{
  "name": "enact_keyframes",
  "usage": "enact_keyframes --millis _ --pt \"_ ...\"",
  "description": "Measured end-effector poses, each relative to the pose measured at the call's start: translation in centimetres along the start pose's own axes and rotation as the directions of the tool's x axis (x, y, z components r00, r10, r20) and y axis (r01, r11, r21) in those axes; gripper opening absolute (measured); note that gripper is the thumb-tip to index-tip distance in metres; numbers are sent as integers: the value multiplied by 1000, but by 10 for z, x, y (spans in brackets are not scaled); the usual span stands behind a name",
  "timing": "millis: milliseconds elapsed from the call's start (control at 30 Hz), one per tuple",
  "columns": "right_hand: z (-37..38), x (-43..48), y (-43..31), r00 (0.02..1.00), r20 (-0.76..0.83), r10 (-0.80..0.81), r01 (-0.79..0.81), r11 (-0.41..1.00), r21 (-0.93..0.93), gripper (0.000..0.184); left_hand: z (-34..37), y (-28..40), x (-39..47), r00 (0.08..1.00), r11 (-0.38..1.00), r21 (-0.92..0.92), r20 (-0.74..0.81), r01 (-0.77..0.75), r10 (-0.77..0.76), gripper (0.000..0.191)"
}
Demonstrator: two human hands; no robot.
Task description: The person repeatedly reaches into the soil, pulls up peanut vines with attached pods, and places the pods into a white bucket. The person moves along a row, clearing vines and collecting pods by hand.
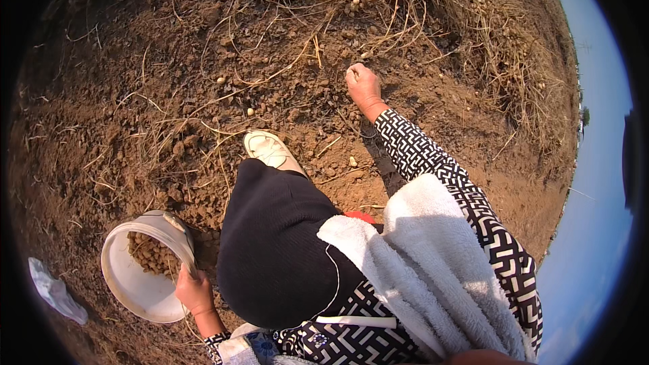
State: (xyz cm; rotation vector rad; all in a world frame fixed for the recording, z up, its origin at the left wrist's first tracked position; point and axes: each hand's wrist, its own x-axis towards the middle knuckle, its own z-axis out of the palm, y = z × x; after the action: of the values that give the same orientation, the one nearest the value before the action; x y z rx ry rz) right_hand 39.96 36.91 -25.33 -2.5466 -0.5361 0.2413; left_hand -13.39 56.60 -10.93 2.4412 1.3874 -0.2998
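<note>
At the lower left, my left hand [194, 291] grips the rim of a white plastic bucket [144, 304], which is tilted and partly filled with unshelled peanuts [151, 254]. My right hand [363, 86] is stretched out over the brown soil with its fingers curled together; whether something small is between them cannot be told. One peanut [366, 55] lies on the soil just beyond its fingers. Other single peanuts lie on the ground, one [250, 111] above my shoe and one [353, 161] to the shoe's right.
Dried peanut plants [499, 45] with pods are heaped at the upper right, and loose stems [284, 68] cross the cloddy soil. My light-coloured shoe [268, 149] is planted in the middle. A white plastic bag [56, 291] lies left of the bucket. A white towel [436, 243] hangs over my front.
</note>
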Motion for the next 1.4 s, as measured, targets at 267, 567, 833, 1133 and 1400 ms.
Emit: enact_keyframes --millis 267,567,833,1133,1400 --pt "-28 63 41 964 240 -112 238 762 -602 16 2 1 -1 998 999 33 -52 -37 39 36" --pt "-4 49 18 884 422 201 -405 781 476 12 2 3 -2 994 996 70 -88 -60 66 36" --pt "30 7 -14 946 321 -50 -101 893 438 17 0 5 -1 991 994 88 -114 -58 68 36" --pt "116 -91 -140 373 477 -796 475 605 639 25 -4 13 1 997 998 45 -63 -43 46 33" --pt "83 -87 -100 721 692 48 -249 949 194 17 -6 20 5 977 995 -7 -194 -96 93 46"
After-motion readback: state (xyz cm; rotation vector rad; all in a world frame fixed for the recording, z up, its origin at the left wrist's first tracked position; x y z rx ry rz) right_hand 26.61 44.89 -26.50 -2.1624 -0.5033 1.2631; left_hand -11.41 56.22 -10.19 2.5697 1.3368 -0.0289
